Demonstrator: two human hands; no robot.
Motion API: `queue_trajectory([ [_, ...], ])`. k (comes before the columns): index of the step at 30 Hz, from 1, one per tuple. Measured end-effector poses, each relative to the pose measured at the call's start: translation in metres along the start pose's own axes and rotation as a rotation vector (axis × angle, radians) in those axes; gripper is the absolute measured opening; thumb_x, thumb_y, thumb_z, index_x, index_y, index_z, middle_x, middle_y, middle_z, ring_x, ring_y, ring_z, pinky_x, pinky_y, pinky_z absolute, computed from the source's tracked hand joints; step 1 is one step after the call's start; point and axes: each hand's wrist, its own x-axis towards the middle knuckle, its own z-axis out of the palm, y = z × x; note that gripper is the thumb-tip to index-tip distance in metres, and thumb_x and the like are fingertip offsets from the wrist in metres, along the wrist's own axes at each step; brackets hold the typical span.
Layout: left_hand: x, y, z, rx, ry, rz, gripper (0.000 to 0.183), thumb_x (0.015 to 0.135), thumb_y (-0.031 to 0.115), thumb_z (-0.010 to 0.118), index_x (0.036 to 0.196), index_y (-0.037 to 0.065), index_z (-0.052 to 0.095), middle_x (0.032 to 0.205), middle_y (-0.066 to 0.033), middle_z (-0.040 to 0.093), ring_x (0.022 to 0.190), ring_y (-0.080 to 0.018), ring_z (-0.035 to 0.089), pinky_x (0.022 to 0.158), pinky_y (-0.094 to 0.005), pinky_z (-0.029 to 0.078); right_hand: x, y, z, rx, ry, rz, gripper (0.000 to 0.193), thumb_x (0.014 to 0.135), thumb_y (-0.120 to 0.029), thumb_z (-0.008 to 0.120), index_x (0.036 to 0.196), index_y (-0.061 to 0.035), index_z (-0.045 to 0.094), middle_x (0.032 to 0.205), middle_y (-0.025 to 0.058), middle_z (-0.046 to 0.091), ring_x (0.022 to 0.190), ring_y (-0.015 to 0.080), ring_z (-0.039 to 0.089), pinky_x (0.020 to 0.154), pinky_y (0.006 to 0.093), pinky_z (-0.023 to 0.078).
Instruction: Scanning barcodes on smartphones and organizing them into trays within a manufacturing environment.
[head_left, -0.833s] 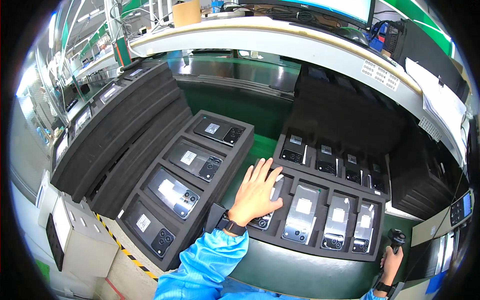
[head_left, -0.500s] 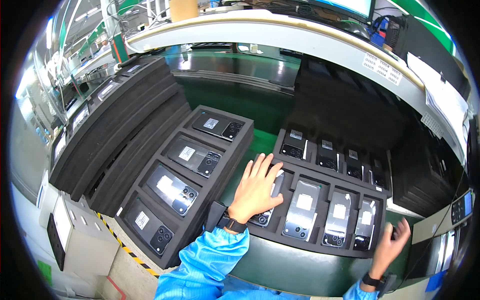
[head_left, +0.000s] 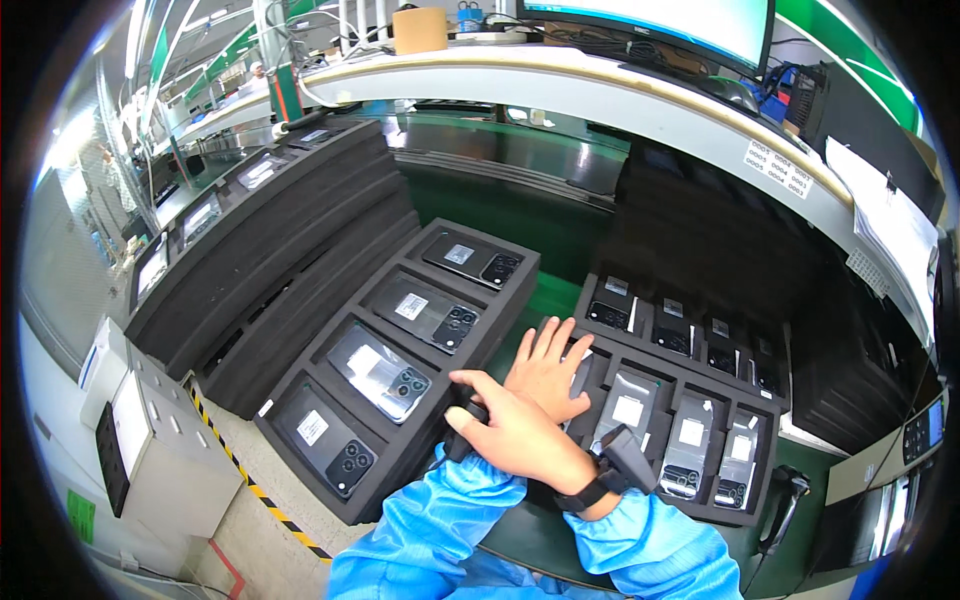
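Observation:
My left hand [head_left: 550,372] lies with fingers spread over the left end of the right-hand black foam tray [head_left: 655,498], covering most of a phone there. Crossing above that wrist, my right hand [head_left: 515,432] has its thumb and index finger round the black device [head_left: 462,440] strapped to my left wrist. Another black device [head_left: 626,458] sits on my right wrist. Phones with white labels, such as this phone [head_left: 628,405], lie in the tray's pockets with their camera ends toward me. A left-hand foam tray [head_left: 480,335] holds several more phones, lying sideways.
Tall stacks of black foam trays [head_left: 300,235] stand at the left, with more foam trays [head_left: 700,210] at the back right. A handheld scanner [head_left: 785,510] lies right of the phones. A shelf [head_left: 600,78] with a monitor [head_left: 660,30] spans the back.
My right hand has swung left from beside the right tray's right end to my left wrist, uncovering the scanner. My left hand stays spread on the tray. The whole view has shifted slightly.

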Motion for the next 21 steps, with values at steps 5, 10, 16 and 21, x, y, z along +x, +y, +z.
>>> queue_trajectory([
  [5, -0.003, -0.007, 0.005, -0.029, 0.001, -0.045, 0.093, 0.068, 0.033, 0.082, 0.15, 0.013, 0.043, 0.159, -0.0213, 0.032, 0.151, -0.0442, 0.023, 0.117, -0.0655, 0.025, -0.015, 0.02, -0.001, 0.285, -0.055, -0.16, 0.04, 0.096, -0.01, 0.061, 0.135, -0.0012, 0.054, 0.097, 0.0091, 0.067, 0.091, 0.0159, 0.065, 0.082, 0.0301, 0.052],
  [10, 0.008, -0.001, 0.02, -0.212, -0.031, -0.098, 0.097, 0.066, 0.027, 0.081, 0.152, 0.016, 0.04, 0.16, -0.0174, 0.033, 0.152, -0.0432, 0.021, 0.119, -0.0662, 0.022, -0.035, 0.027, -0.024, 0.444, -0.085, -0.183, 0.036, 0.098, -0.006, 0.062, 0.133, -0.002, 0.058, 0.107, 0.0049, 0.067, 0.1, 0.012, 0.062, 0.089, 0.026, 0.049],
  [16, -0.004, -0.003, 0.009, -0.189, 0.004, -0.095, 0.093, 0.069, 0.025, 0.08, 0.153, 0.017, 0.04, 0.16, -0.0149, 0.035, 0.152, -0.0396, 0.024, 0.117, -0.0621, 0.026, -0.031, 0.015, -0.006, 0.19, -0.005, -0.181, 0.046, 0.095, -0.014, 0.066, 0.137, 0.0001, 0.055, 0.122, 0.0167, 0.065, 0.117, 0.0264, 0.062, 0.103, 0.0372, 0.046],
  [21, 0.0, -0.006, 0.008, -0.353, 0.146, 0.023, 0.088, 0.073, 0.027, 0.076, 0.152, 0.011, 0.04, 0.157, -0.0161, 0.04, 0.148, -0.0405, 0.032, 0.117, -0.0565, 0.028, -0.078, 0.035, -0.047, -0.17, 0.361, -0.308, 0.054, 0.085, -0.008, 0.071, 0.136, 0.0031, 0.054, 0.112, 0.0138, 0.067, 0.1, 0.0236, 0.069, 0.09, 0.0348, 0.054],
])
